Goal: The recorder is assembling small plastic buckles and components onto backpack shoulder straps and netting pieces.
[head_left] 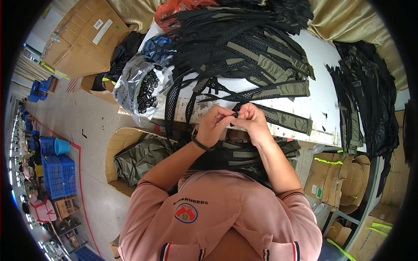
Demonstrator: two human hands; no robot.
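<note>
My left hand [213,126] and my right hand [253,124] meet at the front edge of the table, thumbs and fingertips pinched together. Between them is a small black piece [235,115], mostly covered by the fingers; its exact kind does not show. A black mesh strap with an olive fabric panel [289,120] runs from behind my right hand toward the right. Beyond my hands lies a large pile of similar straps [235,52]. To the left, a clear plastic bag [130,82] holds several small black plastic parts [148,92] that look like buckles.
The white table [322,56] carries the pile, with a red plastic bag [174,11] at its far side. More black straps [368,87] hang at the right. A carton with dark olive fabric [143,158] stands below left. Cardboard boxes [328,178] sit lower right; blue crates [58,174] stand far left.
</note>
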